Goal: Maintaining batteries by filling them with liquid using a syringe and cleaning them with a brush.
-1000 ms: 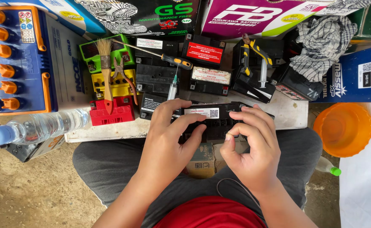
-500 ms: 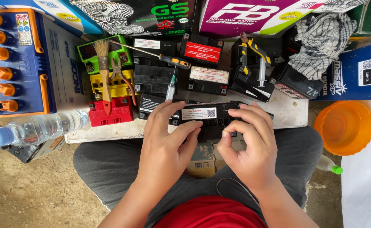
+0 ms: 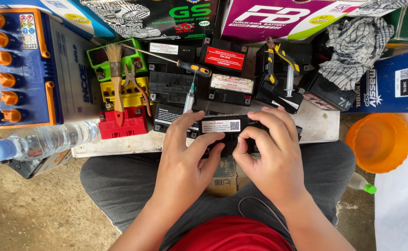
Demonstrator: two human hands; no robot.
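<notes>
A small black battery with a white label lies on the near edge of a white board, just above my lap. My left hand grips its left end, thumb pressed on its near face. My right hand covers the battery's right end, fingers curled over its top. Both hands hold it together.
Several small batteries, black, red, yellow and green, crowd the board behind. On them lie a paintbrush, pliers, a screwdriver, a syringe. A large blue battery and plastic bottle sit left, an orange bowl right.
Both hands stayed on the black battery; the fingers shifted slightly along its top and the view crept a little closer.
</notes>
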